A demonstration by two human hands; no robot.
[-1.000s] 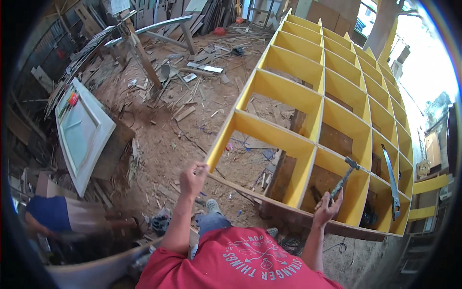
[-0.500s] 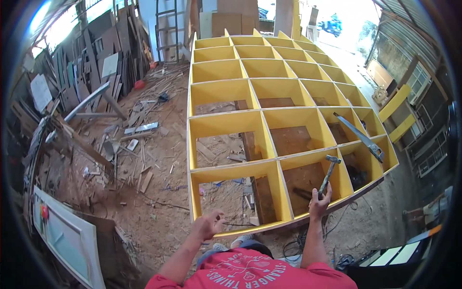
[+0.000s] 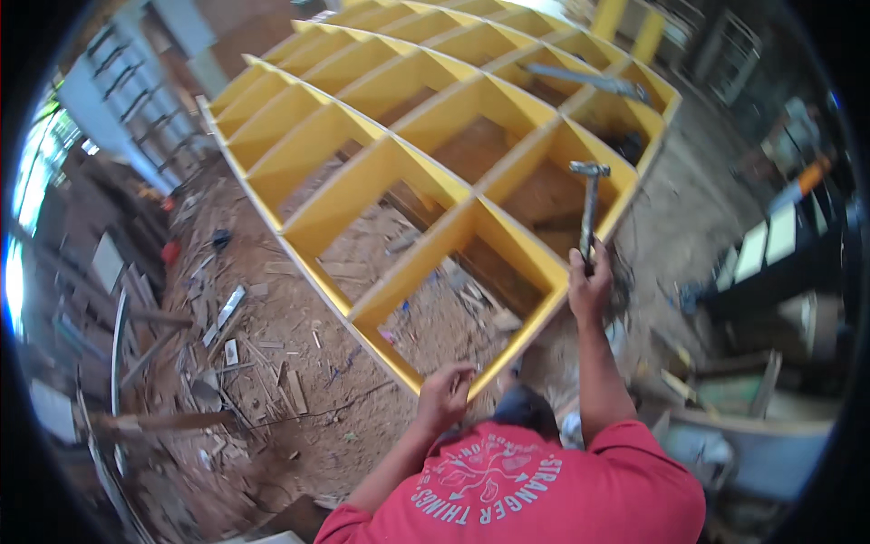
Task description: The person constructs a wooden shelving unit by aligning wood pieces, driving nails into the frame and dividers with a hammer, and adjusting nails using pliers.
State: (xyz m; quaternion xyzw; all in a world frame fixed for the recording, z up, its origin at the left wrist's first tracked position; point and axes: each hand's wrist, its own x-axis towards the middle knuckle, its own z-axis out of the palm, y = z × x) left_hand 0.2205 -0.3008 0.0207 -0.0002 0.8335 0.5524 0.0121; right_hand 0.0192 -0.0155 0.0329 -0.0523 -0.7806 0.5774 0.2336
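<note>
A large yellow wooden grid frame (image 3: 471, 195) with open square compartments spreads out in front of me. My right hand (image 3: 591, 281) is wrapped around the handle of a hammer (image 3: 591, 199), held upright with its metal head at the top, over the frame's near right compartment. At the near corner of the frame, my left hand (image 3: 444, 397) is closed against the edge, fingers pinched together. What it holds, if anything, is too small and blurred to name. A handsaw (image 3: 589, 80) lies across the dividers farther back on the right.
Wood scraps (image 3: 294, 390) litter the dirt floor on the left. A ladder (image 3: 136, 91) leans at the far left, near stacked boards (image 3: 100, 195). To the right stands a dark piece with pale panels (image 3: 766, 245). Wooden pieces (image 3: 725, 381) lie at lower right.
My view has turned, so the frame now runs diagonally toward the upper part of the picture. The hammer stays in my right hand, now more upright. My left hand remains closed at the near corner.
</note>
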